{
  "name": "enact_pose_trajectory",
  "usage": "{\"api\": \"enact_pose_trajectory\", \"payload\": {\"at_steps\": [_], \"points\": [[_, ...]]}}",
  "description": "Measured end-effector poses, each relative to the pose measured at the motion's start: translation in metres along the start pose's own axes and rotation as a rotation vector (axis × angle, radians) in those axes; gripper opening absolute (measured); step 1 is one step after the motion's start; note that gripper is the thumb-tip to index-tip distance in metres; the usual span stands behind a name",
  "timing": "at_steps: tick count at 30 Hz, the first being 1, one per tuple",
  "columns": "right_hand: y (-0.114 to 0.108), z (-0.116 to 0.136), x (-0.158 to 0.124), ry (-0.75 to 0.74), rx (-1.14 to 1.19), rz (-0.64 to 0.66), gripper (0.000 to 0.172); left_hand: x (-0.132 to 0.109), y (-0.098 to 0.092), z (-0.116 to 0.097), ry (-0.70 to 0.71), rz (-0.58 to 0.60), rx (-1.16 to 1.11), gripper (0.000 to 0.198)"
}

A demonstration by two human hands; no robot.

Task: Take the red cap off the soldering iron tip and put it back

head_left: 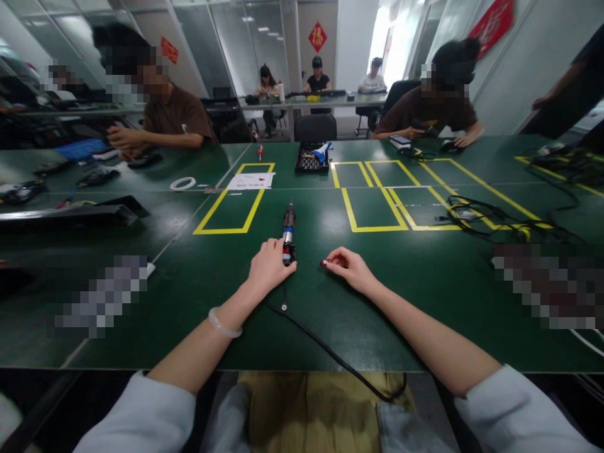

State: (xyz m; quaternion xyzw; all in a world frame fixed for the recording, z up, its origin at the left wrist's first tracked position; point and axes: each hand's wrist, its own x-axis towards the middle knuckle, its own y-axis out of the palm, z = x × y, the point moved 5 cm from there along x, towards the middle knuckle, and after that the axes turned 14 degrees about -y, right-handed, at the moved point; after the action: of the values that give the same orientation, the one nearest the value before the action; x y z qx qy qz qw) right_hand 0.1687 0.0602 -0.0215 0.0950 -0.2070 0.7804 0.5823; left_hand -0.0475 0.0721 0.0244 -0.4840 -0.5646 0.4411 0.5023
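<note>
My left hand (272, 267) is closed round the rear end of a corded electric screwdriver (288, 220), which lies on the green table pointing away from me. Its dark front part has a thin tip, with blue and silver bands behind. A black cable (325, 347) runs from near the left hand over the table's front edge. To the right of the tool, my right hand (352, 267) pinches a small red and white piece (323, 263) between thumb and fingertips. The exact kind of this piece is too small to make out.
Yellow tape frames (375, 229) mark the green table (311, 321). Farther back are a black tray (311, 165) of small parts, a paper sheet (250, 181), a tape roll (182, 184) and a red screwdriver (260, 151). Black cables (476, 214) lie at right. Co-workers sit opposite.
</note>
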Motion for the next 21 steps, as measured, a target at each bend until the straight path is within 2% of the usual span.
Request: {"api": "enact_pose_trajectory", "payload": {"at_steps": [4, 8, 17, 21], "points": [[-0.002, 0.005, -0.001, -0.023, -0.086, 0.0, 0.031, -0.021, 0.001, -0.034, 0.103, 0.016, -0.079, 0.058], [0.0, 0.007, -0.002, -0.062, -0.111, -0.002, 0.028, -0.035, 0.003, -0.051, 0.159, 0.038, -0.137, 0.06], [0.006, 0.007, -0.003, -0.191, -0.249, 0.109, 0.012, -0.042, 0.01, -0.056, 0.186, 0.018, -0.155, 0.063], [0.005, 0.015, -0.003, -0.215, -0.265, 0.107, 0.015, -0.042, 0.01, -0.055, 0.19, 0.017, -0.157, 0.063]]}}
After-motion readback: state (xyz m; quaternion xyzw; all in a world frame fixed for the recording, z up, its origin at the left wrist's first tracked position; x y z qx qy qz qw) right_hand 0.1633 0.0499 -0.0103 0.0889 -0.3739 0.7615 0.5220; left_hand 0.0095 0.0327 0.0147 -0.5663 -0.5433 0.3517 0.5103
